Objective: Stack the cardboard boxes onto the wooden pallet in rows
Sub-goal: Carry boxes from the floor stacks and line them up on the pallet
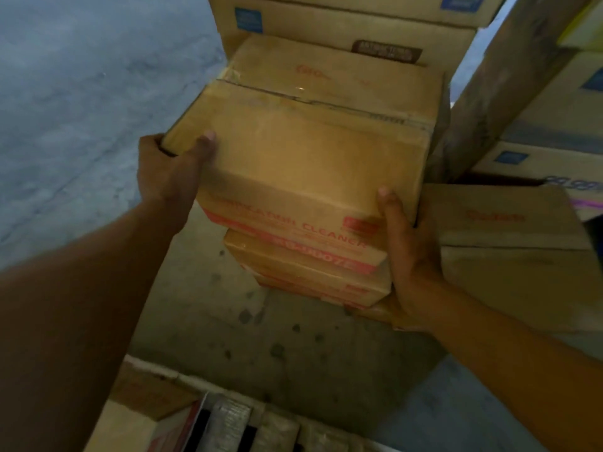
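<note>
A brown cardboard box (306, 151) with red "CLEANER" print on its near side fills the middle of the head view. My left hand (169, 168) grips its near left corner, thumb on the top face. My right hand (408, 256) holds its near right edge, fingers curled under and out of sight. Under it sits a smaller box (313, 282) with the same red print. A similar taped box (329, 70) lies right behind the top one. No wooden pallet is plainly visible.
Taller boxes with blue labels (352, 24) stand stacked at the back. More cartons (509, 230) crowd the right side. A flat stained cardboard sheet (267, 353) lies below. Grey concrete floor (81, 109) spreads to the left. An open box (208, 422) sits at the bottom edge.
</note>
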Motion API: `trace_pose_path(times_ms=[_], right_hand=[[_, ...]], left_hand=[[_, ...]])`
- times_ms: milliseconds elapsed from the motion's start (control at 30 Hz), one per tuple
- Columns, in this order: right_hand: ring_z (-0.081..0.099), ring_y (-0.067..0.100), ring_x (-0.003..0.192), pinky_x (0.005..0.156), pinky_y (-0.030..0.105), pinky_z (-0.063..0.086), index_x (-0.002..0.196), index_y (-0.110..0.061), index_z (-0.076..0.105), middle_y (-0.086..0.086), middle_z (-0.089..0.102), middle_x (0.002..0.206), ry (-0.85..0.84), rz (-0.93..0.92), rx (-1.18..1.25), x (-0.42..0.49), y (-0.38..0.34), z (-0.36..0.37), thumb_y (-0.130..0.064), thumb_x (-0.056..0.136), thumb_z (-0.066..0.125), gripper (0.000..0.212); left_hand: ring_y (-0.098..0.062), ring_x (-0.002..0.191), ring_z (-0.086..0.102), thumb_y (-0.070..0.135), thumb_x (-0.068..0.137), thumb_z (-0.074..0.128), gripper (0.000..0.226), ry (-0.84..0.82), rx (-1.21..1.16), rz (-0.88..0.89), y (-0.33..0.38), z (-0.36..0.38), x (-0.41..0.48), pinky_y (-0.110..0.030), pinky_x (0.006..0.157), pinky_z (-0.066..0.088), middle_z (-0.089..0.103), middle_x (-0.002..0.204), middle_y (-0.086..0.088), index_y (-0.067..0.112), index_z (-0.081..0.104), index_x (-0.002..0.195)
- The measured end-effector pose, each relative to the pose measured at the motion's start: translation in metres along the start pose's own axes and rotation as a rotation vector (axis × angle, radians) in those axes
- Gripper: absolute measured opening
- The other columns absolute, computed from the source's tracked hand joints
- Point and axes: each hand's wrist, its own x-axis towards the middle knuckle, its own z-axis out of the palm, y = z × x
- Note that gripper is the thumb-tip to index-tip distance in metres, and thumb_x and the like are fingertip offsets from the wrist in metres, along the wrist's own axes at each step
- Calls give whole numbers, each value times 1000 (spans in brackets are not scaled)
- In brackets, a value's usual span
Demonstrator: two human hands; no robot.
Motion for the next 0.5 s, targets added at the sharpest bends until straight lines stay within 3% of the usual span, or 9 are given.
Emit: trace_pose_path(times_ms=[67, 133, 233, 333, 400, 500], right_hand=[[68, 13, 104, 97, 44, 53, 136, -39, 57, -12, 69, 120, 15, 47, 50, 1, -2, 3, -62, 82, 63, 60], [72, 18, 98, 90, 47, 58, 135, -37, 58, -8, 71, 119, 14, 119, 144, 5, -4, 1, -56, 88, 64, 51], [75, 22, 91, 68, 43, 62, 135, -41, 55, -4, 72, 116, -28, 163, 179, 16, -7, -13, -57, 87, 65, 52], [74, 25, 88, 49, 32, 58, 136, -42, 53, 4, 72, 112, -123, 158, 131, 28, -12, -25, -63, 83, 66, 59], [72, 21, 78, 48, 36, 58, 134, -42, 53, 6, 71, 102, -159, 143, 94, 38, -14, -31, -62, 83, 66, 56], [70, 15, 59, 60, 47, 62, 119, -44, 57, 3, 69, 86, -213, 120, 46, 54, -17, -37, -59, 83, 68, 40]], left_hand=[[-19, 99, 57, 64, 73, 75, 61, 57, -43, -53, 0, -2, 9, -32, 76, 49, 56, 107, 3, 22, 53, 112], [-23, 101, 57, 69, 71, 72, 62, 14, -58, -139, 0, -10, 15, -42, 84, 53, 57, 110, 1, 23, 54, 107], [-27, 118, 53, 79, 63, 70, 89, -222, -63, -267, -1, -23, 2, -55, 99, 45, 55, 135, 0, 26, 54, 132], [-36, 131, 45, 79, 55, 74, 109, -408, -110, -333, 0, -31, -24, -68, 102, 38, 47, 148, -3, 39, 38, 150], [-39, 126, 50, 71, 57, 81, 106, -477, -156, -338, 1, -33, -36, -69, 94, 46, 50, 145, -3, 41, 38, 150], [-34, 114, 59, 55, 61, 86, 97, -480, -238, -326, -4, -40, -53, -63, 84, 54, 57, 135, 1, 46, 41, 146]])
